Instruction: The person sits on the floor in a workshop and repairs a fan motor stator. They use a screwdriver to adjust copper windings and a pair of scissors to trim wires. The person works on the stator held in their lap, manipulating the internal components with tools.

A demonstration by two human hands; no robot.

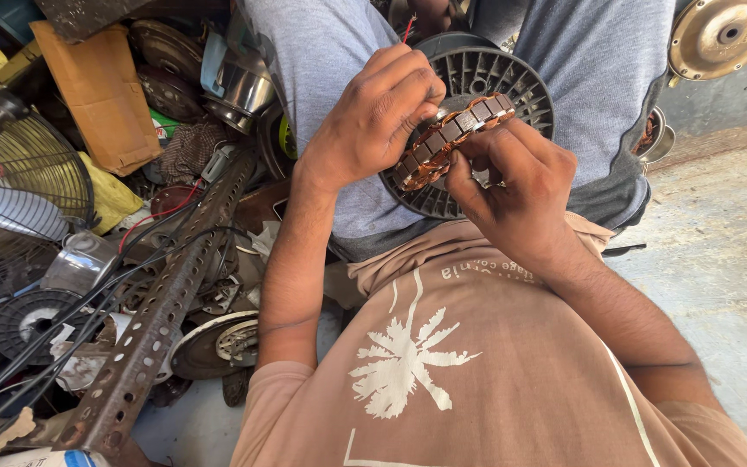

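copper-wound stator [451, 138] gripped between both hands [373, 117]

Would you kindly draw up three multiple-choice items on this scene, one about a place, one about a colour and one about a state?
1. Where is the wound stator ring?
A. Held up over the grey ribbed fan housing in the lap
B. Lying on the concrete floor
C. Hooked on the wire fan guard

2. What colour are the coils on the ring?
A. Blue
B. Coppery orange-brown
C. Green

3. How do the hands stand on the ring?
A. Only the left hand holds it
B. Neither hand touches it
C. Left hand and right hand both grip it

Answers: 1 A, the ring sits in front of the housing between the knees; 2 B, the windings show copper tones; 3 C, fingers of both hands close on its rim.
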